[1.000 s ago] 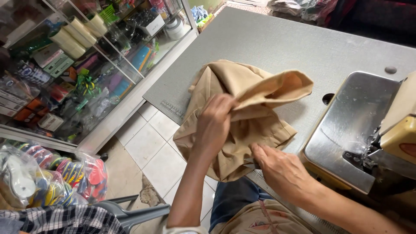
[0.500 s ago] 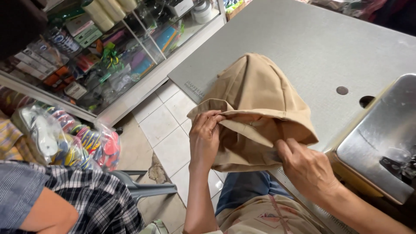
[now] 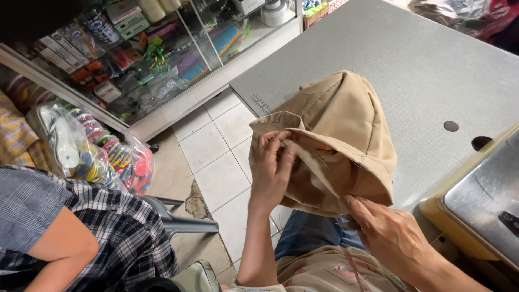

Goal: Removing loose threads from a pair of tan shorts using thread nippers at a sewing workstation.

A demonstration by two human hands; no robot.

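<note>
Head view, looking down at a sewing workstation. A grey, finely textured worktable (image 3: 411,59) fills the upper right; its near left corner overhangs a floor of pale square tiles (image 3: 216,162), one of them chipped near the chair. Two dark round holes (image 3: 451,126) pierce the tabletop near the right edge. At the far right, the brushed metal bed of a sewing machine (image 3: 481,205) sits in a yellowish surround, level with the table.

At upper left, a glass display case (image 3: 162,59) with white framing holds assorted colourful packaged goods. Below it, a clear plastic bag of multicoloured items (image 3: 92,157) lies on the floor. A second person in a plaid shirt (image 3: 108,232) occupies the lower left, seated on a grey plastic chair (image 3: 184,219); this person's hands do not reach the work.

The tan fabric piece (image 3: 346,124), stitched into a domed, hood-like form, rests with its top on the table's near corner and its open lower edge hanging toward the wearer's lap. The left hand (image 3: 273,167) pinches the folded rim at the opening, fingers closed on the cloth. The right hand (image 3: 389,232) grasps the lower edge from beneath, its fingertips hidden under the fabric. Blue trousers show below, between the forearms.
</note>
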